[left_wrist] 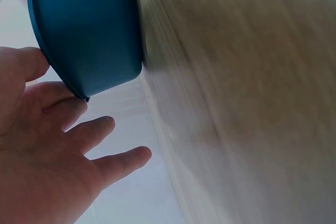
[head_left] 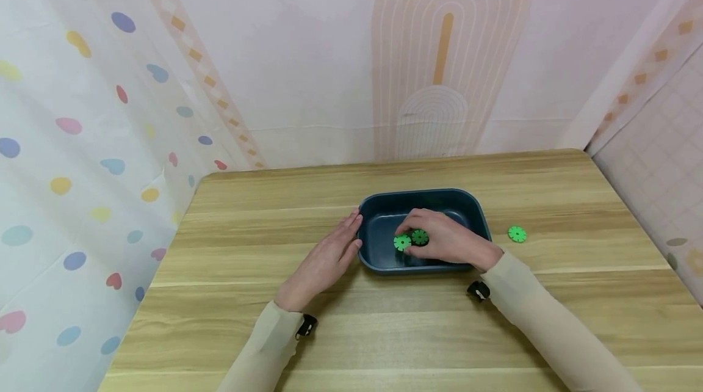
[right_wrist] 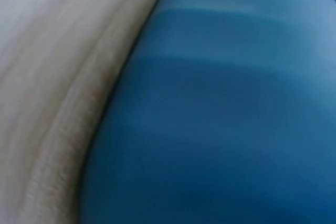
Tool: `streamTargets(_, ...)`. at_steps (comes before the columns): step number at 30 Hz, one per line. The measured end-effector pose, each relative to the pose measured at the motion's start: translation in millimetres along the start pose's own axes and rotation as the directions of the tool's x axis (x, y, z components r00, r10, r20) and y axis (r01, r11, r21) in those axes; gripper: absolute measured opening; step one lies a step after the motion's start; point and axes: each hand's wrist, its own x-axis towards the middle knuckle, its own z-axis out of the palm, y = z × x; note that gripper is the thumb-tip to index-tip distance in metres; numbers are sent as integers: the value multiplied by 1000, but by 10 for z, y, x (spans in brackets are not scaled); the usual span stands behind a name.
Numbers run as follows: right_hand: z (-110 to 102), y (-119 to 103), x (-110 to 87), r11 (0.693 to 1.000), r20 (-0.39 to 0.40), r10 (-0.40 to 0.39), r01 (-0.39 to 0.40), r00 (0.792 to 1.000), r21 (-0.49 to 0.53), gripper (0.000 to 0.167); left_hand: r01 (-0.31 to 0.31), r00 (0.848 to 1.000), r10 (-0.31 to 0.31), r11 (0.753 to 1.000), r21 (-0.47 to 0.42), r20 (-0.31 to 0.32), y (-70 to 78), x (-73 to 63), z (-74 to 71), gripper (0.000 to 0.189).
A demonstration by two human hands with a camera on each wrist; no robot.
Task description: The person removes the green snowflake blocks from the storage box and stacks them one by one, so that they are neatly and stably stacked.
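Note:
A dark blue rectangular tray (head_left: 379, 196) sits on the wooden table. My left hand (head_left: 326, 257) rests against its left end, thumb and fingertips at the rim, the other fingers spread loosely in the left wrist view. Reaching into the tray, my right hand (head_left: 439, 238) pinches a bright green notched disc (head_left: 403, 242) by its edges between thumb and fingers. A second, darker-looking green disc (head_left: 420, 237) shows in the shade under that hand. The right wrist view holds only the blue tray side (right_wrist: 210, 108) up close, with the hand out of sight.
Another green notched disc (head_left: 517, 234) lies on the table (head_left: 384, 331), right of the tray. Printed cloth (head_left: 307, 62) hangs behind the table's far edge and along both sides. Each wrist carries a small black device.

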Motion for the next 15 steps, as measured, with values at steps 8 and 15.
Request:
streamTargets(8, -65, -36, -99, 1000, -53, 21, -21, 998, 8, 29, 13, 1000, -13, 1000, 8, 14, -2, -6, 5, 57)
streamTargets(15, -111, -8, -220, 1000, -126, 17, -17, 992, -4, 29, -4, 1000, 4, 1000, -3, 6, -14, -6, 13, 57)
